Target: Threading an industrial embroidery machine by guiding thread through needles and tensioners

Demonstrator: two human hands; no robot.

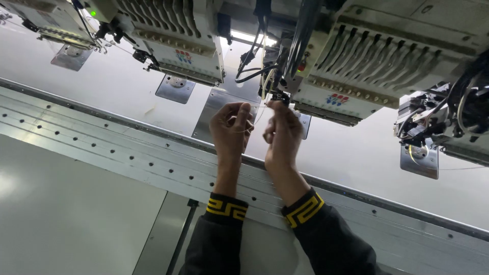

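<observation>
Ribbed black cuffs (pixel 305 209), thin pale thread (pixel 254 113)

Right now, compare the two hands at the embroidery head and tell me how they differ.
The left hand is curled with loose thread looped by its fingers, away from the needle area; the right hand reaches higher, fingertips pinched right at the embroidery head's needle area. The left hand sits slightly lower. Both are raised, bare, with black sleeves cuffed in yellow.

A row of white embroidery machine heads (pixel 178 46) spans the top, each above a small metal needle plate (pixel 174 89). Black cables (pixel 254 51) hang between two heads. Below runs a perforated metal rail (pixel 102 147), bordering a pale grey table surface (pixel 66 214).
</observation>
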